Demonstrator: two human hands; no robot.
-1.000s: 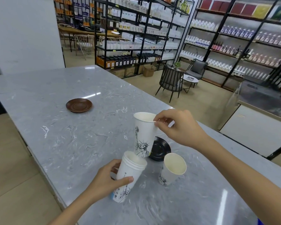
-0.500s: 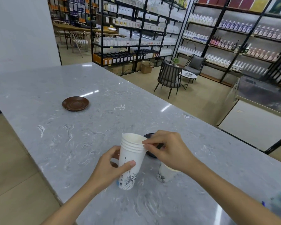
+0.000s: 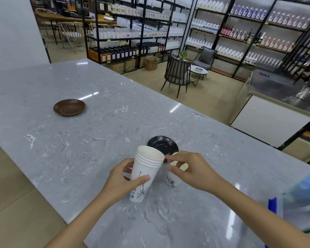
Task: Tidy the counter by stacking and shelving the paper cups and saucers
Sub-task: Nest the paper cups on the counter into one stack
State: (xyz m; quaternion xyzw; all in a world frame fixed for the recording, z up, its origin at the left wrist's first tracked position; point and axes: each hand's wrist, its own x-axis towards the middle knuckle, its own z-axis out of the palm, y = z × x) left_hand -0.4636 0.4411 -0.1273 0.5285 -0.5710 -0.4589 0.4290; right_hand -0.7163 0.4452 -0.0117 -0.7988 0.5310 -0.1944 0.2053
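My left hand (image 3: 123, 181) grips a tilted stack of several white printed paper cups (image 3: 145, 169) that rests on the grey marble counter (image 3: 79, 149). Just to its right stands a single paper cup (image 3: 172, 180), and my right hand (image 3: 191, 170) is over it with thumb and fingers closed around its rim. A black saucer (image 3: 164, 144) lies directly behind both cups. Far off to the left on the counter lies a brown saucer (image 3: 69, 107).
The counter's near edge runs diagonally below my left forearm, with floor beyond it. Across the counter stand a black chair (image 3: 177, 74), a small round table (image 3: 198, 71) and tall black shelving (image 3: 132, 33) full of bottles. A white cabinet (image 3: 268, 120) is at right.
My right hand lowered the cup it held into the stack in my left hand, let go, then moved right onto the single cup. The stack has grown by one.
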